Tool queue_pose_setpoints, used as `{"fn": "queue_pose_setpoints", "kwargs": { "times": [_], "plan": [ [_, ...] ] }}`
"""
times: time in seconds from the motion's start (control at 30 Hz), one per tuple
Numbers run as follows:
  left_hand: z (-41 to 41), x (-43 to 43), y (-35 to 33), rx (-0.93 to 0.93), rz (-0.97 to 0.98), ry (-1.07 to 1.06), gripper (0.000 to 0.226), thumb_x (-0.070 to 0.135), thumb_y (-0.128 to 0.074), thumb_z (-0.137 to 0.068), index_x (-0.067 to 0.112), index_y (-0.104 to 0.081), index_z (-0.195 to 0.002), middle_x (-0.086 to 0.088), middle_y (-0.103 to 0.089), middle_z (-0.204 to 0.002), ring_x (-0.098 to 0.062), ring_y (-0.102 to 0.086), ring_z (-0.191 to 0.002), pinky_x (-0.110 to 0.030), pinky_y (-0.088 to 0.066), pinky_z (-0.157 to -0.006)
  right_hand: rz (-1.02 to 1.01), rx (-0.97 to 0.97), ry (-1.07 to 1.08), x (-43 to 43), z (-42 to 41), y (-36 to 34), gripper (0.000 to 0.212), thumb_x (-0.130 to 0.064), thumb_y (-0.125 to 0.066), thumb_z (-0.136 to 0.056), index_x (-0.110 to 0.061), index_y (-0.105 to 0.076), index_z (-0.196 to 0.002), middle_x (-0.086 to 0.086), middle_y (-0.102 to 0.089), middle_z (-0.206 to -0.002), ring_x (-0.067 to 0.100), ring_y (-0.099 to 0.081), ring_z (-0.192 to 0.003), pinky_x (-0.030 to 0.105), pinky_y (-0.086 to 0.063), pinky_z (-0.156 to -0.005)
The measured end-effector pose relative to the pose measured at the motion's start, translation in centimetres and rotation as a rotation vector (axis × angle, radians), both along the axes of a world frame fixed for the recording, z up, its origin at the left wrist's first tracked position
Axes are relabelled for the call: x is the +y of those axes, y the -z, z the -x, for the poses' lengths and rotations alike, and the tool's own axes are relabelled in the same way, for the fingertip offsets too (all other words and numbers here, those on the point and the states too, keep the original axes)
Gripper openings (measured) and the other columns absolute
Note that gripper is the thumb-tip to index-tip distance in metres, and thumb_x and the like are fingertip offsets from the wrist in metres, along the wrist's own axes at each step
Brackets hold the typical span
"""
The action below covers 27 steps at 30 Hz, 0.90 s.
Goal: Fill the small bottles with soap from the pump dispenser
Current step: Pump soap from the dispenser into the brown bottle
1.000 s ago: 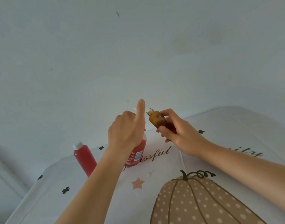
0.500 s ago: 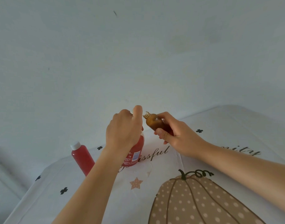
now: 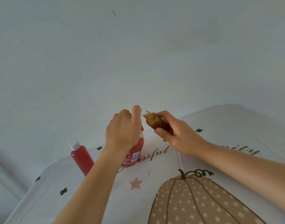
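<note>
Half dispenser (image 3: pixel 136 151) behind L hand (image 3: pixel 123 129), bottle (image 3: pixel 153 120) R hand (image 3: pixel 175 136).

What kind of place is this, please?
Likely someone's home: a pumpkin-print tablecloth, a plain pale wall behind, and a red pump dispenser beside a capped red bottle.
</note>
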State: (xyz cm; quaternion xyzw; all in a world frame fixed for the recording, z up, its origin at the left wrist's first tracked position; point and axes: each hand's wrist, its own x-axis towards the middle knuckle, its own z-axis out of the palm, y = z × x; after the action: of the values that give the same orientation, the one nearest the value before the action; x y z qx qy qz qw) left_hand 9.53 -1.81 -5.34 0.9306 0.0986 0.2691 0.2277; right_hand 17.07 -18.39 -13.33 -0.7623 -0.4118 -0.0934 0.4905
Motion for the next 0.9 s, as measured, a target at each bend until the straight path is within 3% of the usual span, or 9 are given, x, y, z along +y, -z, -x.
{"fn": "queue_pose_setpoints", "kwargs": {
  "times": [0.13,0.23,0.33,0.43,0.57,0.67,0.77,0.87,0.9],
  "plan": [
    [0.4,-0.1,-0.3,-0.001,0.041,-0.011,0.054,0.036,-0.024,-0.101,0.011,-0.064,-0.076,0.005,-0.073,-0.072,-0.022,-0.068,-0.078,-0.041,-0.057,-0.077,-0.006,-0.01,0.007,0.0,0.3,-0.2,0.033,-0.03,-0.059,-0.108,-0.026,-0.051,-0.139,-0.009,-0.065,-0.097,0.005,-0.064,-0.081,0.022,-0.053,-0.077],
    [0.5,-0.5,-0.2,0.021,-0.092,0.014,0.029,0.039,-0.014,-0.094,0.025,-0.04,-0.095,0.006,-0.072,-0.077,-0.025,-0.067,-0.079,-0.047,-0.059,-0.08,-0.018,-0.016,0.031,-0.1,0.3,-0.4,0.034,-0.034,-0.059,-0.107,-0.027,-0.051,-0.14,-0.01,-0.067,-0.098,0.008,-0.066,-0.082,0.027,-0.056,-0.078],
    [0.7,-0.5,-0.3,0.029,-0.172,0.03,0.023,0.047,-0.009,-0.1,0.041,-0.029,-0.089,0.007,-0.069,-0.073,-0.021,-0.066,-0.076,-0.047,-0.057,-0.083,-0.034,-0.019,0.041,-0.1,0.3,-0.5,0.036,-0.037,-0.058,-0.107,-0.028,-0.05,-0.14,-0.011,-0.067,-0.099,0.008,-0.067,-0.083,0.03,-0.057,-0.079],
    [0.7,-0.5,-0.3,0.004,-0.182,0.034,0.03,0.043,-0.014,-0.111,0.032,-0.038,-0.097,0.005,-0.066,-0.072,-0.022,-0.065,-0.076,-0.046,-0.056,-0.083,-0.038,-0.005,0.037,0.0,0.2,-0.5,0.035,-0.035,-0.059,-0.107,-0.028,-0.05,-0.14,-0.011,-0.067,-0.1,0.005,-0.066,-0.085,0.025,-0.055,-0.079],
    [0.5,-0.1,-0.1,-0.012,-0.107,0.005,0.039,0.031,-0.022,-0.111,0.015,-0.048,-0.088,0.006,-0.063,-0.069,-0.018,-0.062,-0.075,-0.039,-0.051,-0.074,-0.047,0.005,0.026,0.0,0.7,-0.7,0.037,-0.032,-0.059,-0.107,-0.027,-0.05,-0.142,-0.011,-0.067,-0.105,-0.004,-0.064,-0.087,0.011,-0.048,-0.077],
    [0.3,-0.2,-0.1,-0.024,-0.006,-0.026,0.041,0.022,-0.028,-0.109,0.014,-0.051,-0.077,0.008,-0.062,-0.065,-0.015,-0.059,-0.072,-0.031,-0.045,-0.065,-0.042,-0.007,0.01,0.0,1.0,-0.6,0.038,-0.031,-0.06,-0.107,-0.025,-0.052,-0.143,-0.01,-0.068,-0.107,-0.004,-0.063,-0.088,0.01,-0.047,-0.078],
    [0.4,-0.1,-0.2,-0.011,-0.101,-0.048,0.038,0.011,-0.034,-0.107,0.02,-0.04,-0.071,0.011,-0.052,-0.063,-0.009,-0.048,-0.064,-0.027,-0.034,-0.058,-0.018,-0.024,0.013,-0.1,1.1,-0.6,0.038,-0.032,-0.06,-0.107,-0.023,-0.052,-0.143,-0.014,-0.066,-0.104,-0.009,-0.061,-0.087,0.007,-0.044,-0.077],
    [0.2,0.3,0.1,-0.01,-0.208,0.001,0.009,0.006,-0.041,-0.104,0.013,-0.041,-0.098,0.005,-0.06,-0.076,-0.019,-0.056,-0.073,-0.037,-0.054,-0.068,-0.008,-0.026,0.021,0.0,1.1,-0.7,0.04,-0.032,-0.058,-0.108,-0.027,-0.047,-0.147,-0.017,-0.063,-0.099,-0.007,-0.061,-0.085,0.012,-0.044,-0.075],
    [0.1,0.4,0.2,-0.013,-0.246,0.026,0.014,0.009,-0.045,-0.105,0.015,-0.037,-0.114,0.005,-0.061,-0.08,-0.021,-0.058,-0.073,-0.04,-0.058,-0.069,-0.014,-0.03,0.02,0.0,1.2,-0.7,0.045,-0.032,-0.057,-0.109,-0.031,-0.042,-0.151,-0.017,-0.062,-0.098,-0.004,-0.062,-0.084,0.013,-0.045,-0.076]
  ]
}}
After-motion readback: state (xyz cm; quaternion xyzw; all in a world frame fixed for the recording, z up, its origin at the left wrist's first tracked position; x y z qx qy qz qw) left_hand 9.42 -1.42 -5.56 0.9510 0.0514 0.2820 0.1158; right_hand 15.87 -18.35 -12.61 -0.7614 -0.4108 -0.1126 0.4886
